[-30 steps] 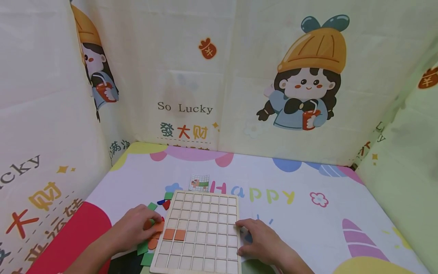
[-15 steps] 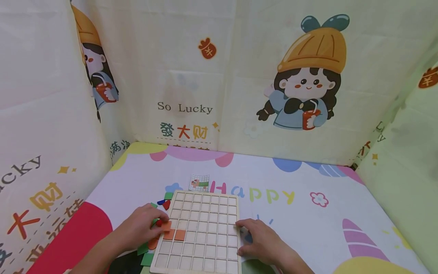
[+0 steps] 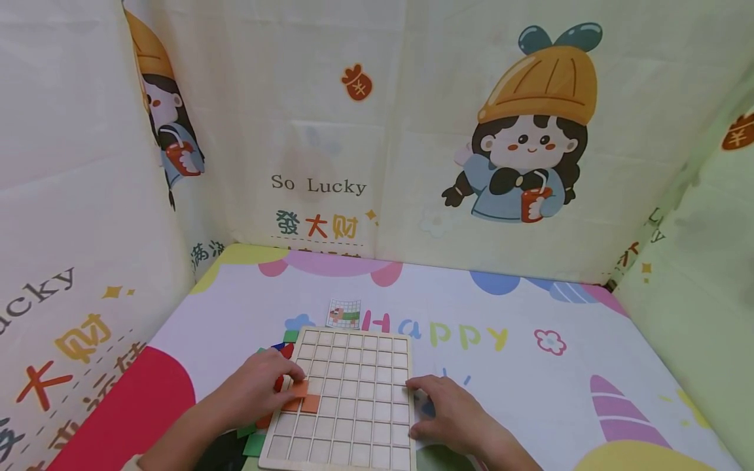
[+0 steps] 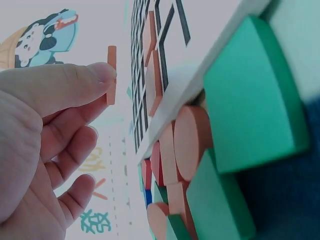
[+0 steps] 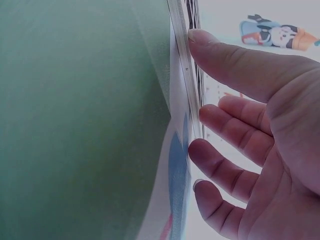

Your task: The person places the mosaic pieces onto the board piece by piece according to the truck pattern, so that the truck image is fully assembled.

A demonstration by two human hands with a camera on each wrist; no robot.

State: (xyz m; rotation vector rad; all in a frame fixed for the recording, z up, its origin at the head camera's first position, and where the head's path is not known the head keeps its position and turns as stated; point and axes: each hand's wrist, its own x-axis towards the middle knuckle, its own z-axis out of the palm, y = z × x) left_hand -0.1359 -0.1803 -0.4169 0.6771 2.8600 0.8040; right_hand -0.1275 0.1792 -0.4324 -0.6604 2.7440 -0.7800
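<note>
My left hand (image 3: 253,389) pinches a thin orange square tile (image 4: 112,90) between thumb and fingers, over the left side of the wooden grid board (image 3: 359,412). In the left wrist view the tile is held apart from the board's face, its other fingers loosely bent. Two orange tiles lie in neighbouring cells of the board, one of them the right-hand tile (image 3: 311,403); the other is partly covered by the left hand. At the board's right edge, my right hand (image 3: 450,415) touches the rim with thumb and fingertips, fingers spread and relaxed.
Left of the board lies a pile of loose pieces: a green square (image 4: 250,100), an orange disc (image 4: 192,142), several red, blue and orange ones. A small picture card (image 3: 344,314) with a coloured grid pattern lies beyond the board's far edge. Printed cloth (image 3: 412,196) walls surround the table.
My left hand has carried the orange tile rightward from the loose pieces, past the board's left edge to above its cells. The right hand and board have stayed put.
</note>
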